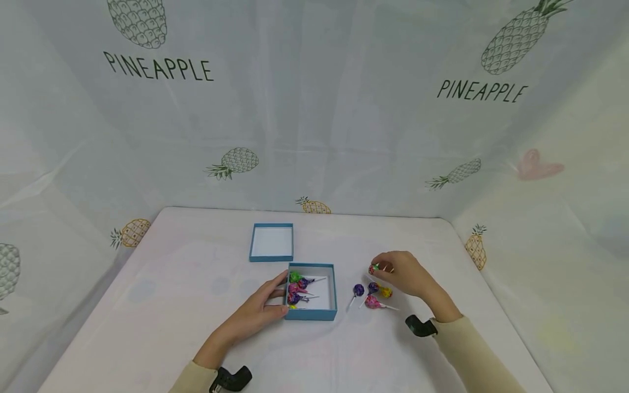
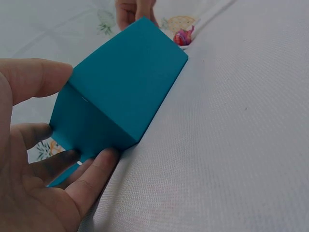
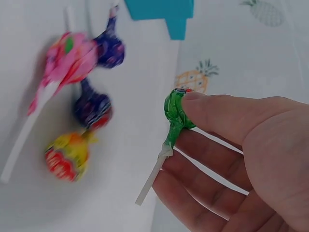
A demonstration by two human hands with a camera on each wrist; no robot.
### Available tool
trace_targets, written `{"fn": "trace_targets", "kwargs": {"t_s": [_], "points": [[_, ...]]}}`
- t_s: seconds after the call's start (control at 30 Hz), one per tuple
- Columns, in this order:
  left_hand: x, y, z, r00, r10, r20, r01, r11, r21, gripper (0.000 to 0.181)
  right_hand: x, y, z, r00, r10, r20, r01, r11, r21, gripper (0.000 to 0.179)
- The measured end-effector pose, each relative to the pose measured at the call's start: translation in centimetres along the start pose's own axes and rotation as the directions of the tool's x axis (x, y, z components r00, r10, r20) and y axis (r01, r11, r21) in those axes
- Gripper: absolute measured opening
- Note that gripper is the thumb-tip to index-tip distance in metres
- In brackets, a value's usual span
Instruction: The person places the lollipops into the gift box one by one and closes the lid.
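Note:
My right hand [image 1: 405,273] pinches a lollipop [image 3: 175,113] in a green wrapper by its candy head, above the table. Its white stick points down and away in the right wrist view. On the table beside that hand lie several wrapped lollipops: a pink one [image 1: 372,302], a yellow one [image 1: 387,292] and two dark purple ones. My left hand [image 1: 260,305] grips the left side of an open blue box [image 1: 314,315], thumb at the front corner. Inside the box, green, pink and purple lollipops [image 1: 296,287] lie along the left wall, sticks pointing right.
Behind the box lies a blue-rimmed lid [image 1: 272,258], its white inside facing up. A white cloth covers the table [image 1: 196,262]. Pineapple-printed curtains [image 1: 314,109] hang behind it and at both sides.

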State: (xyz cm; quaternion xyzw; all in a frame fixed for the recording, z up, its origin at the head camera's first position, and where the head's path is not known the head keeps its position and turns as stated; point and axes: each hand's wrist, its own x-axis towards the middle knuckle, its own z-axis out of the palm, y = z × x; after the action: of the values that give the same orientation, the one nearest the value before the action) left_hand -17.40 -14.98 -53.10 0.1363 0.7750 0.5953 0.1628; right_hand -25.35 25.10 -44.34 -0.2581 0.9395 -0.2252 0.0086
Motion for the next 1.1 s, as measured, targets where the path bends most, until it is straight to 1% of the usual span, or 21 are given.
{"fn": "trace_targets", "kwargs": {"t_s": [0.17, 0.5, 0.77, 0.87, 1.0, 1.1], "points": [[0.0, 0.0, 0.0, 1.000, -0.008, -0.001, 0.008, 1.000, -0.005, 0.081, 0.8, -2.1, -0.2, 1.000, -0.020, -0.004, 0.020, 1.000, 0.019, 0.014], [0.1, 0.0, 0.1, 1.000, -0.019, -0.007, 0.019, 1.000, -0.002, 0.081, 2.6, -6.7, 0.3, 0.997, -0.076, -0.011, 0.077, 0.996, 0.049, 0.016], [0.0, 0.0, 0.0, 1.000, -0.012, -0.003, 0.012, 1.000, -0.004, 0.082, 4.1, -9.5, 2.0, 0.994, -0.109, -0.004, 0.109, 0.991, 0.081, 0.014], [0.0, 0.0, 0.0, 1.000, -0.006, -0.004, 0.006, 1.000, 0.000, 0.082, 4.6, -10.4, 2.7, 0.994, -0.111, 0.004, 0.110, 0.989, 0.096, 0.015], [0.0, 0.0, 0.0, 1.000, 0.003, 0.000, -0.003, 1.000, 0.010, 0.081, 5.1, -11.4, 3.5, 0.994, -0.105, 0.026, 0.101, 0.988, 0.119, 0.018], [0.0, 0.0, -0.1, 1.000, 0.011, 0.010, -0.011, 1.000, 0.003, 0.080, 5.4, -12.0, 4.0, 0.992, -0.119, 0.038, 0.113, 0.985, 0.127, 0.018]]}}
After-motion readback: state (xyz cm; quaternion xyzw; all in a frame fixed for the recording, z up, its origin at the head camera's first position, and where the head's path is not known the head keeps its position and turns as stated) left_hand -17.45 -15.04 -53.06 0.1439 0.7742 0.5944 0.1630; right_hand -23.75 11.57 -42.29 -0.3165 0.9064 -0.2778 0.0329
